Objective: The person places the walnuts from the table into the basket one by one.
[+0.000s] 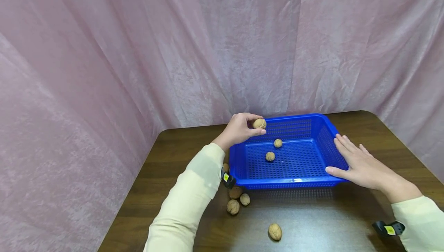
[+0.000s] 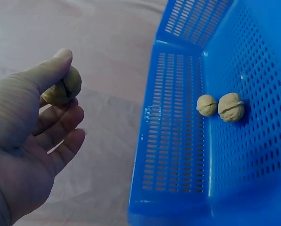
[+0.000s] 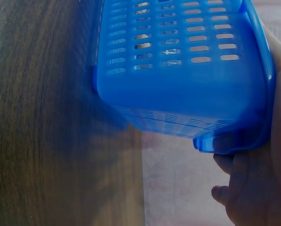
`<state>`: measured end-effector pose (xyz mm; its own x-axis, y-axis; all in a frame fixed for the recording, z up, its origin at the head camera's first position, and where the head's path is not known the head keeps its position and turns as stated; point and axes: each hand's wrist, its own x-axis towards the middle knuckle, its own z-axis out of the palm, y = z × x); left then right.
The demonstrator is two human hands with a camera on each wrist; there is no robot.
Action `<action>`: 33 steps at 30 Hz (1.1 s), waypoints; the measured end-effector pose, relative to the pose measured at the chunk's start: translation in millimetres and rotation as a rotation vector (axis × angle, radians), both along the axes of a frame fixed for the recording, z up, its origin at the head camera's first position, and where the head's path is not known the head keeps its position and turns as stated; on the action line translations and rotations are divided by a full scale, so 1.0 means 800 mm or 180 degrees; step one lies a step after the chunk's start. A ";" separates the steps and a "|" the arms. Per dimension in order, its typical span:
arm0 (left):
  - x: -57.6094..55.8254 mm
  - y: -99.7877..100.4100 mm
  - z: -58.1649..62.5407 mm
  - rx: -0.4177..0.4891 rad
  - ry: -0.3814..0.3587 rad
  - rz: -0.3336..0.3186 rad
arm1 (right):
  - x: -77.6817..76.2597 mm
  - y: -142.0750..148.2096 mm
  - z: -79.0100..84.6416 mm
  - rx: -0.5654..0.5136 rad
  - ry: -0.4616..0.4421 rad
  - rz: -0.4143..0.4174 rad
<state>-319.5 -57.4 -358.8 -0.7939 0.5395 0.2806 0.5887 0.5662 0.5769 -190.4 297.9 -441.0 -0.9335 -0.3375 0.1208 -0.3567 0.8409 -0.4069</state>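
My left hand (image 1: 239,128) pinches a walnut (image 1: 259,124) between thumb and fingers, above the back left corner of the blue plastic basket (image 1: 277,183). In the left wrist view the held walnut (image 2: 65,87) shows clear of the basket wall (image 2: 171,122). Two walnuts lie on the basket's perforated floor, one walnut (image 1: 278,143) farther back and another walnut (image 1: 270,156) nearer. Along the basket's right rim rests my right hand (image 1: 360,165), fingers extended and thumb over the front right corner. From the right wrist, the basket's outer wall (image 3: 178,89) hides much of that hand.
Left of the basket, partly behind the left wrist, sits a walnut (image 1: 226,167). Several more, including a darker walnut (image 1: 235,192), cluster at its front left corner. A lone walnut (image 1: 275,231) lies nearer on the brown table (image 1: 180,155). Pink curtain (image 1: 243,51) hangs behind.
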 end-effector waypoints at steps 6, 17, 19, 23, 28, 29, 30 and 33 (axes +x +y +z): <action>-0.036 0.033 -0.011 -0.0085 -0.0171 -0.0017 | -0.001 0.003 -0.002 -0.0001 0.0029 -0.0049; -0.071 0.049 -0.054 -0.0356 -0.0338 0.0121 | -0.004 0.001 -0.007 -0.0020 0.0079 -0.0035; -0.072 0.049 -0.064 -0.0318 -0.0409 0.0131 | -0.004 0.002 -0.007 -0.0019 0.0100 -0.0033; -0.074 0.048 -0.088 -0.0373 -0.0570 0.0112 | -0.004 0.004 -0.010 -0.0031 0.0144 -0.0028; -0.074 0.045 -0.115 -0.0793 -0.0660 0.0080 | -0.004 0.006 -0.013 -0.0028 0.0138 -0.0003; -0.074 0.046 -0.117 -0.0871 -0.0658 0.0046 | -0.004 0.007 -0.014 -0.0026 0.0135 -0.0004; -0.074 0.047 -0.119 -0.0951 -0.0647 0.0003 | -0.004 0.008 -0.014 -0.0020 0.0124 -0.0014; -0.075 0.046 -0.121 -0.1140 -0.0632 -0.0145 | -0.005 0.006 -0.015 -0.0011 0.0123 -0.0040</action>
